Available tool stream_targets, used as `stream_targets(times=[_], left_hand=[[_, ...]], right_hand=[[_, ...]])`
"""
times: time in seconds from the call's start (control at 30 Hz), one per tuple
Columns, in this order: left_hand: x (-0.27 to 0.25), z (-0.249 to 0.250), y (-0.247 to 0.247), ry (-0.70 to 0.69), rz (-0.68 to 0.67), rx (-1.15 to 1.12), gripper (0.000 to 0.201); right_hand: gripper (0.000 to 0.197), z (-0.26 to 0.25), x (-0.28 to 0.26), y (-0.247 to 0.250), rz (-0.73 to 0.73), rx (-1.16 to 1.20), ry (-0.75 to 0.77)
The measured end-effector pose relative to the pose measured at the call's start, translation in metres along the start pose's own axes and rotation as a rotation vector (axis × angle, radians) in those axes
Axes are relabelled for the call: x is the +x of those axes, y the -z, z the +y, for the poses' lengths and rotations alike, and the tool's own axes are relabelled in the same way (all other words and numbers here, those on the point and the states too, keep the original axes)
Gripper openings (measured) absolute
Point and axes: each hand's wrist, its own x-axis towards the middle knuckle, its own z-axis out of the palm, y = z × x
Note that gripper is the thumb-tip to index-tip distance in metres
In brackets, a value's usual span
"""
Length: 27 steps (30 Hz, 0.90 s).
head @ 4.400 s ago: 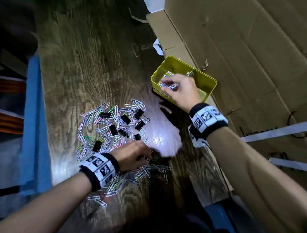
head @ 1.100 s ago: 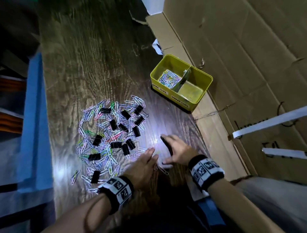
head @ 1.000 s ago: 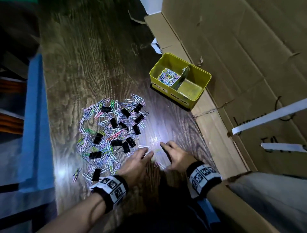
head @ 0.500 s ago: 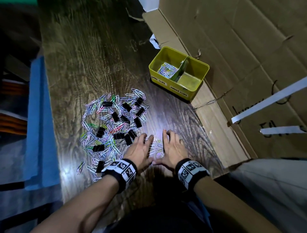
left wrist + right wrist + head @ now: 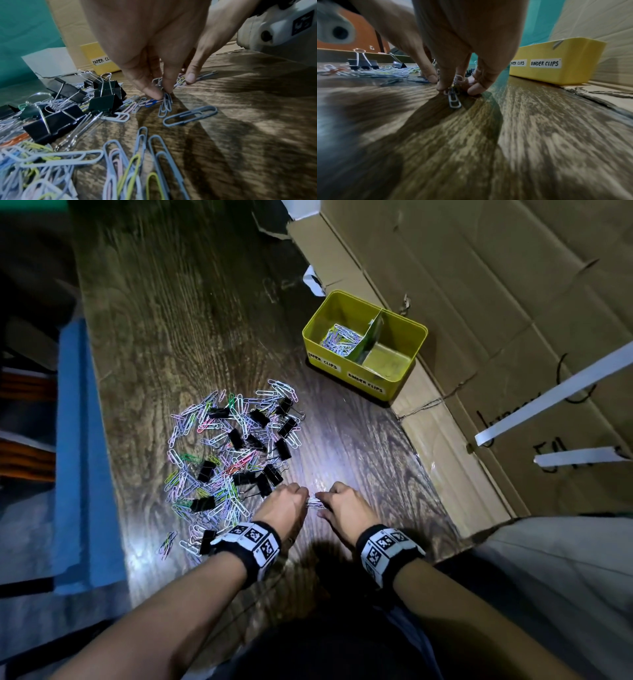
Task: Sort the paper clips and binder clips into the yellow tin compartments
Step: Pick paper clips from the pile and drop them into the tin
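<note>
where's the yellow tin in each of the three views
Head: the yellow tin sits upper right of centre, against the cardboard.
Left wrist: a strip of the tin shows left of centre, behind the left hand.
Right wrist: the tin stands at the right edge.
Shared landmark: its PAPER CLIPS label.

Gathered paper clips (image 5: pixel 313 503) mostly under fingers (image 5: pixel 297 491)

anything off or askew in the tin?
Yes: the divider in the yellow tin leans askew instead of standing upright. Paper clips fill the left compartment; the one labelled binder clips holds none.
</note>
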Motion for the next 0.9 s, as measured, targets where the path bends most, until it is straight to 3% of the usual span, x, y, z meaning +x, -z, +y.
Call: stream_targets(times=[0.13, 0.27, 0.43, 0.73, 0.9], left_hand=[[0.002, -0.005, -0.002, -0.010, 0.016, -0.006, 0.023], [0.002, -0.011, 0.000, 0.010, 0.063, -0.030, 0.019], [0.002, -0.015, 0.007, 0.085, 0.118, -0.225, 0.013], [0.001, -0.025, 0.018, 0.239, 0.118, -0.528, 0.017], [0.003, -0.034, 0.036, 0.299, 0.062, -0.887, 0.031]], right_hand=[[0.025, -0.003, 0.002, 0.003, 0.028, -0.106, 0.032], [0.021, -0.002, 0.004, 0.002, 0.027, -0.168, 0.058], [0.026, 0.002, 0.006, 0.004, 0.036, -0.154, 0.058], [0.024, 0.022, 0.019, 0.015, 0.052, 0.072, 0.001], [0.026, 0.028, 0.019, 0.042, 0.198, 0.376, -0.101]])
